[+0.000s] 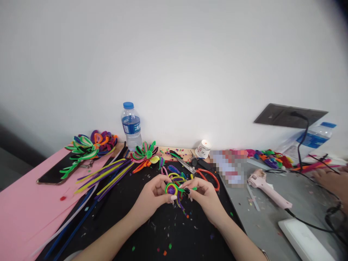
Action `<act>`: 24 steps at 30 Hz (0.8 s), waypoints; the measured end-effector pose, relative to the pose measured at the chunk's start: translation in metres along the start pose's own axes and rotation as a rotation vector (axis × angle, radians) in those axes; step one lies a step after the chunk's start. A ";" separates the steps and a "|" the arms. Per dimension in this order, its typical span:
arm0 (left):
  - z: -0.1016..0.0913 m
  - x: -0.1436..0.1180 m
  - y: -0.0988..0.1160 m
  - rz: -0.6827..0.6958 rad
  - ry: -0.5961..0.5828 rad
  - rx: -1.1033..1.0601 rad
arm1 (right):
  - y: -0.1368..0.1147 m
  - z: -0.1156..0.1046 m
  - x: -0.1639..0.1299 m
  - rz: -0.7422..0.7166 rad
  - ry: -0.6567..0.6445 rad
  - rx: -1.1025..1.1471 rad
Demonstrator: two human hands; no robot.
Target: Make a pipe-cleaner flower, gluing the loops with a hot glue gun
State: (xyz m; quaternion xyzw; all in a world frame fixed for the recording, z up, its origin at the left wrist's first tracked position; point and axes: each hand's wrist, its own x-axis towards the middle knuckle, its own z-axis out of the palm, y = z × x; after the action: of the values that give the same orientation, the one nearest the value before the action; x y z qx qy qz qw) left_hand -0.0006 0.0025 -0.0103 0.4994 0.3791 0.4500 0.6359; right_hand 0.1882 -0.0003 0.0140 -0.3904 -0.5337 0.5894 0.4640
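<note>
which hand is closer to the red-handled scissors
Right. The right hand is just on the near side of the red-handled scissors; the left hand is farther off to the left, holding a pipe-cleaner coil.

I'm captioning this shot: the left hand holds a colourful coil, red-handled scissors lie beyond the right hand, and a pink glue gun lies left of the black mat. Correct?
Not quite: the head view shows the pink glue gun right of the black mat. The rest stands: the left hand holds the colourful coil, and the red-handled scissors lie beyond the right hand.
</note>
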 end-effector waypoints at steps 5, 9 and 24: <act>-0.001 0.000 0.000 -0.003 0.001 0.003 | 0.000 0.000 0.000 -0.006 0.002 0.000; 0.001 0.000 0.001 0.006 0.007 0.008 | 0.001 -0.001 0.001 -0.007 0.002 -0.014; 0.002 0.001 0.003 0.000 0.016 0.001 | -0.001 0.000 0.000 0.013 0.021 -0.066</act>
State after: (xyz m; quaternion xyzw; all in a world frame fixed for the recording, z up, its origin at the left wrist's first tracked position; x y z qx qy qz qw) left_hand 0.0008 0.0034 -0.0067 0.4961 0.3842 0.4537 0.6328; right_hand 0.1881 -0.0008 0.0149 -0.4151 -0.5453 0.5706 0.4526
